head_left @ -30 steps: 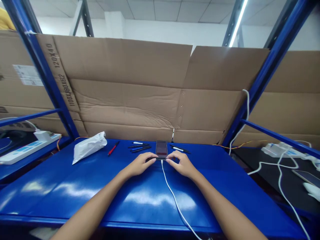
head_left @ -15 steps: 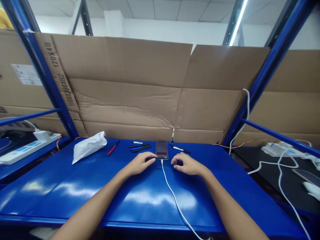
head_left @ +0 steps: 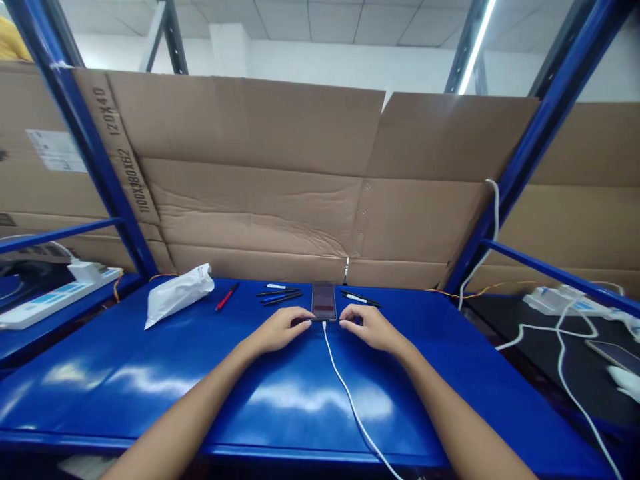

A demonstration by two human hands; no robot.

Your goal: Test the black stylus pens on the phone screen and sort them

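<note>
A dark smartphone lies flat on the blue table, with a white charging cable running from its near end toward me. At its lower left corner, my left hand has thumb and fingertips closed about the edge. My right hand is just right of the phone, its fingers curled and a gap between thumb and index finger. A narrow strip of blue shows between that hand and the phone, and nothing is seen in its grasp.
Several pens lie left of the phone, and a few more pens lie behind my right hand. Further left are a red pen and a white plastic packet. A cardboard panel stands behind, between blue posts.
My right hand has shifted slightly left toward the phone, and its fingers have straightened a little. My left hand has stayed by the phone's corner.
</note>
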